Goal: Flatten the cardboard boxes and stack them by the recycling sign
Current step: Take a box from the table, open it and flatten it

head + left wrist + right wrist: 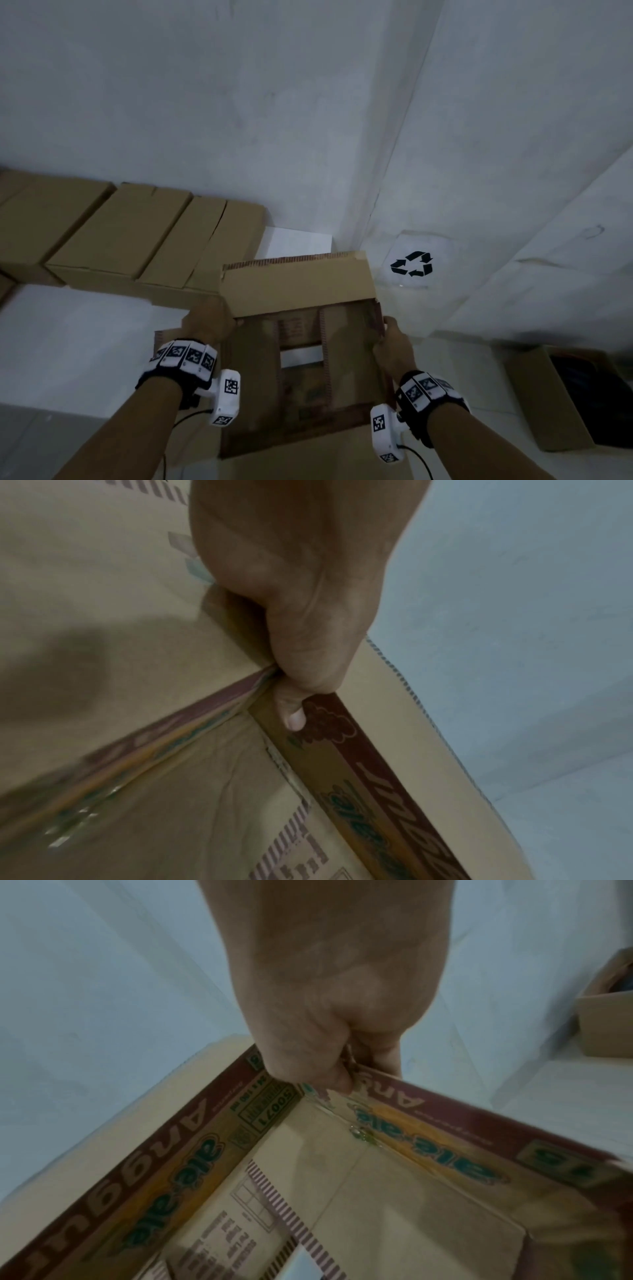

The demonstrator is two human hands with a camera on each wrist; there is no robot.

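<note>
Head view shows the open cardboard box (301,356) held up between both hands, its mouth facing the person and its far flap (294,284) raised; its long axis runs away from the person toward the wall corner. The left hand (209,320) grips the box's upper left corner — in the left wrist view the fingers (291,712) are curled tight over the rim, one fingertip pressed on the maroon inner band. The right hand (394,346) grips the upper right corner; in the right wrist view its curled fingers (308,1066) pinch the rim where two walls meet.

Printing shows inside the box: "ale-ale" in green on yellow, "Anggur" in pale letters on maroon, and the number "50071" in a small frame.

Just right of the box, a recycling sign (412,263) — black arrows on a white sheet — lies on the white surface. Left of the box runs a row of plain brown boxes (120,236) against the wall. Further right of the box sits another brown box (548,407) with something dark inside.
</note>
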